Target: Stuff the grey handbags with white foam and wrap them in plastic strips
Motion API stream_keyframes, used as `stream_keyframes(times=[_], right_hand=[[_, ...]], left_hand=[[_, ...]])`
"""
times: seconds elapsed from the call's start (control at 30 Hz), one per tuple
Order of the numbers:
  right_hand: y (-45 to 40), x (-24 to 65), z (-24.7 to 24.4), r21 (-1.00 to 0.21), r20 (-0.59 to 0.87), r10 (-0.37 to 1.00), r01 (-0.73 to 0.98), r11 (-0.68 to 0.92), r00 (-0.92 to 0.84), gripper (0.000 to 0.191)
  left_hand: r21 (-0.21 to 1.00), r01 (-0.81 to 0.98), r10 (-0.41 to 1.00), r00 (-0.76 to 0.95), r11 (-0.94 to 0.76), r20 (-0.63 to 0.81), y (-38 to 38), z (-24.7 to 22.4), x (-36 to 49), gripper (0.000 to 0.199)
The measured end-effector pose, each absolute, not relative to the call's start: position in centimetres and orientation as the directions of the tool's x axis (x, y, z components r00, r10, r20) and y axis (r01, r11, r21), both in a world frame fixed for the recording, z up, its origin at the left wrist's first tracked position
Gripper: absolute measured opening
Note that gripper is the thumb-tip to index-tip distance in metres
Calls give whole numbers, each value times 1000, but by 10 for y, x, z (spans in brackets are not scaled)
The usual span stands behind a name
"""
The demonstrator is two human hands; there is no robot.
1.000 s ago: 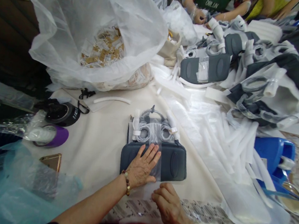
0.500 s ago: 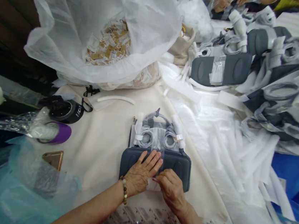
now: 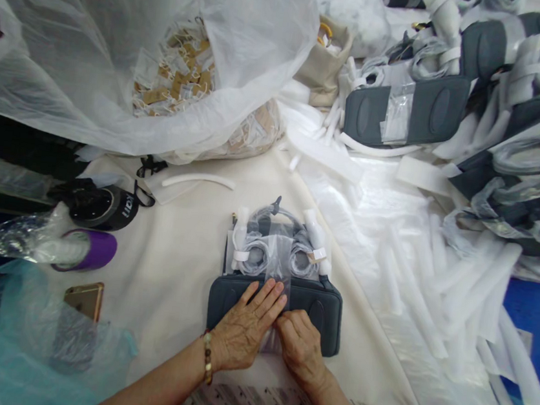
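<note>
A dark grey padded case [image 3: 329,307] lies in front of me, with coiled grey cables [image 3: 257,256] and white foam sleeves [image 3: 318,234] at its far side. A clear plastic strip [image 3: 279,262] runs over its middle. My left hand [image 3: 241,332] rests flat on the case and the strip, fingers stretched out. Close beside it, my right hand [image 3: 300,346] is closed in a pinch at the strip's near part. Its fingertips hide exactly what they grip there.
At the upper left a large translucent bag [image 3: 249,83] holds small tagged pieces. Similar cases [image 3: 438,114] with cables crowd the upper right. White foam strips [image 3: 464,296] cover the right side. To the left are a tape roll [image 3: 101,251], a phone [image 3: 86,298] and a teal plastic bag [image 3: 5,341].
The view has shifted slightly, so most things sit a little differently in it. My left hand stays flat on the case; my right fingers have closed in nearer to it along the strip.
</note>
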State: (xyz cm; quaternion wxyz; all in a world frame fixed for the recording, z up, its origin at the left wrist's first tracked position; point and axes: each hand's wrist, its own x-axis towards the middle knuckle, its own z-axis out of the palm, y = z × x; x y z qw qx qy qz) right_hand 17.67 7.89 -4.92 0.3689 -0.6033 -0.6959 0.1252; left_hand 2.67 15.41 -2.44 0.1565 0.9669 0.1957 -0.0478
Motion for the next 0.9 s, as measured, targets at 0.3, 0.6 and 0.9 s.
stream_keyframes(times=[0.3,0.6,0.9], right_hand=[[78,171,-55,-586,356,933,791,173,60,23],[79,169,-54,-579,347,936,800,158,66,21],[81,170,-50,-572,318,945,811,125,79,26]], left_hand=[[551,381,452,892,-742,-8,160,-21,25,87],[330,300,391,883,-895,259,139,-25,-4,37],[218,218,265,940,-951,216,133,-46,-5,33]])
